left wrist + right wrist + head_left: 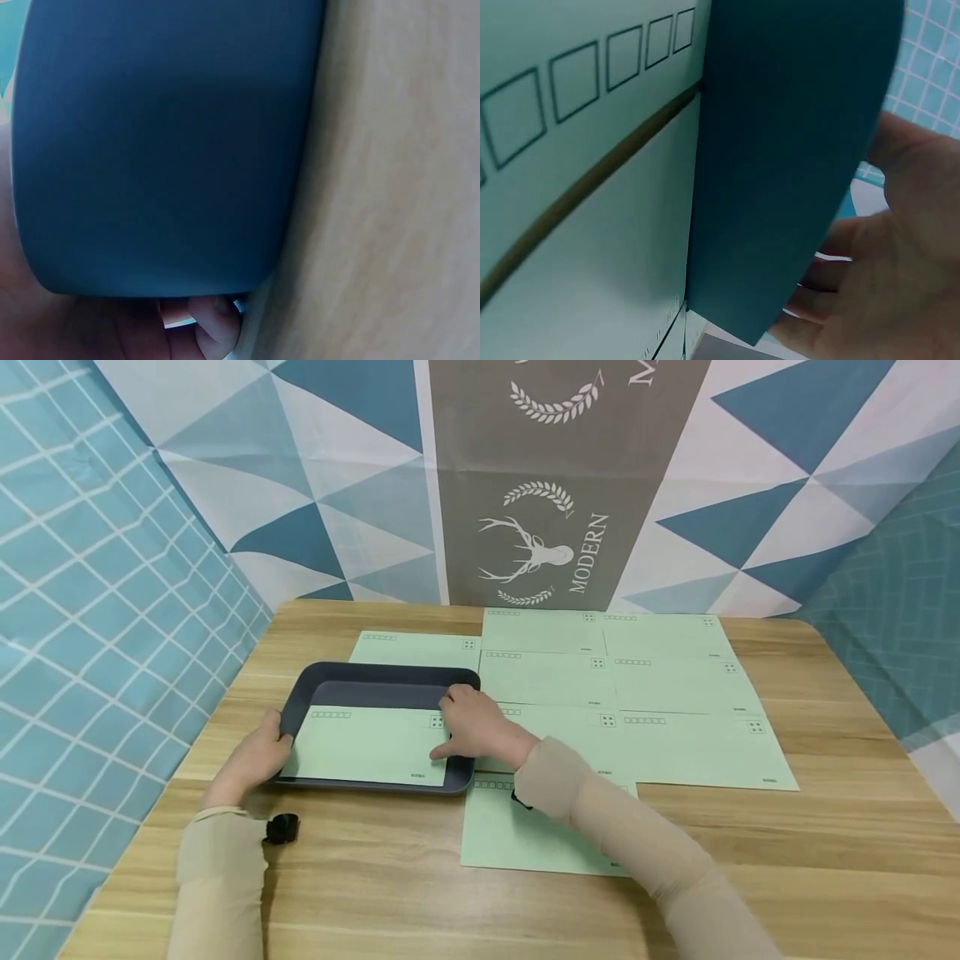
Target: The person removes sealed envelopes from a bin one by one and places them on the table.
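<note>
A dark blue-grey tray (382, 672) sits at the left of the table, with a pale green envelope (360, 747) lying face up along its near side. My left hand (258, 752) grips the tray's left end; in the left wrist view its fingers (217, 326) are curled at the tray's outer wall (165, 165). Over the tray's right wall reaches my right hand (476, 722), its thumb above the envelope's right part and its fingers close to the upper right corner. The right wrist view shows these fingers (817, 300) spread behind the rim; their tips are partly hidden.
Several matching envelopes (697, 743) lie in rows on the wooden table (360, 877), right of the tray. One envelope (412, 647) is partly covered behind the tray; another envelope (525, 835) lies nearer, under the right forearm. A patterned cloth (360, 510) hangs behind the table.
</note>
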The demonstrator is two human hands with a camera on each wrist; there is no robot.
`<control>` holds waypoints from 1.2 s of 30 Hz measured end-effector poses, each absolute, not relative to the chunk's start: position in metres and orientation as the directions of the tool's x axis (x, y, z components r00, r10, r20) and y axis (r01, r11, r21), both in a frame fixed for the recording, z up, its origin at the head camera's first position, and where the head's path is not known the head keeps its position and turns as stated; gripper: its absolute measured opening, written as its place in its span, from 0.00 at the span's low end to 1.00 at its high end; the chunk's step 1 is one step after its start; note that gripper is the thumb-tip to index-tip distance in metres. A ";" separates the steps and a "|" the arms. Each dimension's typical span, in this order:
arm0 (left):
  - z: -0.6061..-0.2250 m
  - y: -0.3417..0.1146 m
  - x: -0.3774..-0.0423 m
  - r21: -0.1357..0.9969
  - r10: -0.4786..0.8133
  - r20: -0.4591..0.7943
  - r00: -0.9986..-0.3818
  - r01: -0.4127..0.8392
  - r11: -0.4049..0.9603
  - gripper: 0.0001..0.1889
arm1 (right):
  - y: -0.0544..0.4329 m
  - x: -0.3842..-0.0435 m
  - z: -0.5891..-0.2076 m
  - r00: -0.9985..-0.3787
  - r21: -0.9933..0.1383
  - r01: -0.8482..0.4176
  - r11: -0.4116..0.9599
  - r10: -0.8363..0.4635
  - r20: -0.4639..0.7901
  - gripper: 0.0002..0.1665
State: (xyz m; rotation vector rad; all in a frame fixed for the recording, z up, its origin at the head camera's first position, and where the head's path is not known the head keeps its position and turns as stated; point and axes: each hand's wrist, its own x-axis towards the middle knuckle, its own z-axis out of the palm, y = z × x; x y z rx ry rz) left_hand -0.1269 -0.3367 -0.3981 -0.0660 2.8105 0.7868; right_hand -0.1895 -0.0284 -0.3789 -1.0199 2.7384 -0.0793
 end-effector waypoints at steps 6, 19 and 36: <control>-0.396 -0.336 -0.126 0.495 0.014 -0.217 -0.976 -0.098 0.863 0.14 | -0.033 -0.188 -0.386 -0.727 0.040 -0.659 0.751 -0.623 -0.287 0.62; -0.395 -0.334 -0.126 0.510 0.012 -0.226 -0.974 -0.108 0.854 0.17 | -0.033 -0.191 -0.389 -0.756 0.020 -0.632 0.774 -0.611 -0.235 0.51; -0.401 -0.338 -0.129 0.503 0.012 -0.206 -0.979 -0.095 0.859 0.22 | -0.033 -0.186 -0.386 -0.808 -0.225 -0.565 0.794 -0.587 -0.041 0.27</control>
